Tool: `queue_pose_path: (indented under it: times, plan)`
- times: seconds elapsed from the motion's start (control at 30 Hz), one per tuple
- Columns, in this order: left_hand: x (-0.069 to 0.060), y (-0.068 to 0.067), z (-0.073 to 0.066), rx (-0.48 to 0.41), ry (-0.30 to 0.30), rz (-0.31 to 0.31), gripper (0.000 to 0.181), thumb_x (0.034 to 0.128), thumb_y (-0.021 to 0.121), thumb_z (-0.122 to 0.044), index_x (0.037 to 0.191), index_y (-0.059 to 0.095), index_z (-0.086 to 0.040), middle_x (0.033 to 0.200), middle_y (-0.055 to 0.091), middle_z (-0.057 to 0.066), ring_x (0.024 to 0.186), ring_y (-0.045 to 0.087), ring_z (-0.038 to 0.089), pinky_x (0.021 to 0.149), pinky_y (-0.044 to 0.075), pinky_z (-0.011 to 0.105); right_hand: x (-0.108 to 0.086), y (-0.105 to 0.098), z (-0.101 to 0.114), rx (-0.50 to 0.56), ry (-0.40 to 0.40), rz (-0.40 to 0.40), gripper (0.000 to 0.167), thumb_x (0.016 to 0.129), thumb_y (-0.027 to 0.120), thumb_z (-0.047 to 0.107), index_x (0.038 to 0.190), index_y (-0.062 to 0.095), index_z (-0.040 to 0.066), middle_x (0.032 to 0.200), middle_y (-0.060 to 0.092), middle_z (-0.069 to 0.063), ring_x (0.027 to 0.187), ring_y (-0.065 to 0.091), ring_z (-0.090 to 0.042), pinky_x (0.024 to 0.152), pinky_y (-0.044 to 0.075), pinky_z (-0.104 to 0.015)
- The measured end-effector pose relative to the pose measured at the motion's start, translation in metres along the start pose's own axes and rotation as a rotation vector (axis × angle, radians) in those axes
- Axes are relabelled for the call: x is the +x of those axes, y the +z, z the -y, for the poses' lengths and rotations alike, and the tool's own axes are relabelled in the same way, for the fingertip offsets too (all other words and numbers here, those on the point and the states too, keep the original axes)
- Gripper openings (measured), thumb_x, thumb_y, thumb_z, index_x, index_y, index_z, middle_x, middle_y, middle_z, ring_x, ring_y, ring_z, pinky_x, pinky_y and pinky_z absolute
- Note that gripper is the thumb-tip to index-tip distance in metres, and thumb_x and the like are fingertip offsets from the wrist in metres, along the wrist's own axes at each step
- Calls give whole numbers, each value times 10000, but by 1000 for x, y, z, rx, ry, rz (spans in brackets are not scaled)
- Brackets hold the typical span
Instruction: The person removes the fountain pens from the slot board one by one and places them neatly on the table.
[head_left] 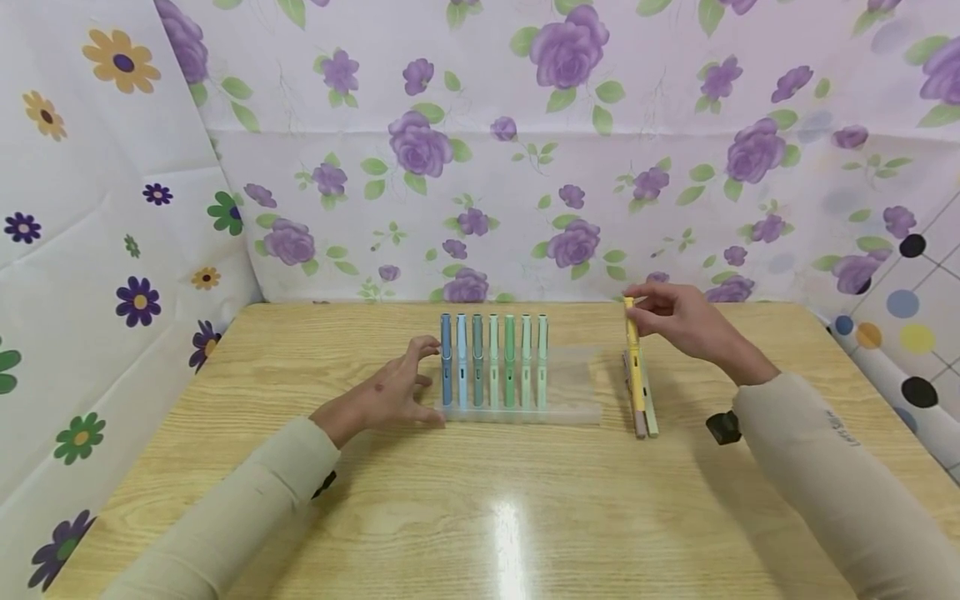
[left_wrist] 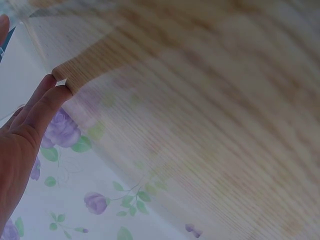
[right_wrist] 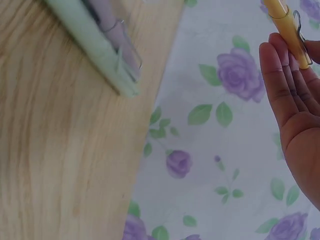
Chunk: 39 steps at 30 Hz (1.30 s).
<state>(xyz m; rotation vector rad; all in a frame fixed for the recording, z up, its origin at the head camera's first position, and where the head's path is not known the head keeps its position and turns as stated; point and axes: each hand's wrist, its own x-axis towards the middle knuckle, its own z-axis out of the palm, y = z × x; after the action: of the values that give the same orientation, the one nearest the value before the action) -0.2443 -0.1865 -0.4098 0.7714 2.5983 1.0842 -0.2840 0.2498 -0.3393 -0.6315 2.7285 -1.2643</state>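
Several blue and green pens stand side by side in a clear holder (head_left: 577, 414), with a dark blue pen (head_left: 446, 367) at its left end. The left hand (head_left: 386, 392) rests at the holder's left edge, fingers spread and gently bent. The right hand (head_left: 686, 325) pinches the top of a yellow pen (head_left: 635, 358) between thumb and fingertips. Below and behind that pen lie a pale green pen (head_left: 651, 417) and a mauve pen (head_left: 640, 429). In the right wrist view, the yellow pen (right_wrist: 287, 30) is apart from the pale green pen (right_wrist: 92, 45) and mauve pen (right_wrist: 112, 25).
The wooden table (head_left: 420, 517) runs back to a purple-flowered cloth (head_left: 330, 208). Another flowered cloth (head_left: 82, 317) hangs along the left side. The right part of the holder holds no pens.
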Motion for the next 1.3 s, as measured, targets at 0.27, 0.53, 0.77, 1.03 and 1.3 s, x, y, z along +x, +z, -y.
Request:
queue_pose_path:
  times: [0.27, 0.53, 0.77, 1.03, 1.3]
  plan:
    - [-1, 0, 0, -6, 5, -2, 993, 785, 875, -147, 1447, 135, -163, 1562, 270, 229, 1196, 581, 442, 942, 521, 524, -7, -10, -28, -53, 68, -5, 486, 1044, 564, 240, 1439, 471, -29, 1120, 687, -200, 849, 693, -198, 782, 572, -309]
    - [0, 0, 0, -10, -5, 3, 999, 784, 876, -151, 1451, 133, -171, 1568, 262, 226, 1209, 572, 442, 954, 513, 525, -12, -12, -47, -63, 105, 3, 532, 1046, 553, 308, 1422, 481, -61, 1089, 667, -193, 896, 694, -254, 802, 587, -379]
    - [0, 0, 1, -10, -8, 5, 1005, 780, 879, -159, 1451, 131, -174, 1572, 259, 224, 1211, 572, 438, 953, 513, 526, -14, -11, -61, 3, 123, 12, 535, 1037, 577, 276, 1416, 470, -86, 1040, 655, -201, 857, 693, -230, 818, 586, -432]
    - [-1, 0, 1, -8, -5, 1, 1005, 780, 878, -156, 1451, 130, -166, 1570, 259, 231, 1206, 573, 446, 947, 520, 516, -16, -7, -72, 92, 213, 91, 552, 1041, 573, 249, 1439, 425, -103, 1195, 613, -268, 901, 698, -243, 853, 577, -419]
    - [-1, 0, 0, -25, -6, 4, 1003, 785, 873, -141, 1458, 130, -155, 1575, 249, 232, 1210, 566, 450, 955, 516, 511, -15, -2, -83, 66, 266, 125, 542, 1046, 561, 234, 1439, 420, -112, 1240, 612, -295, 943, 707, -287, 833, 584, -382]
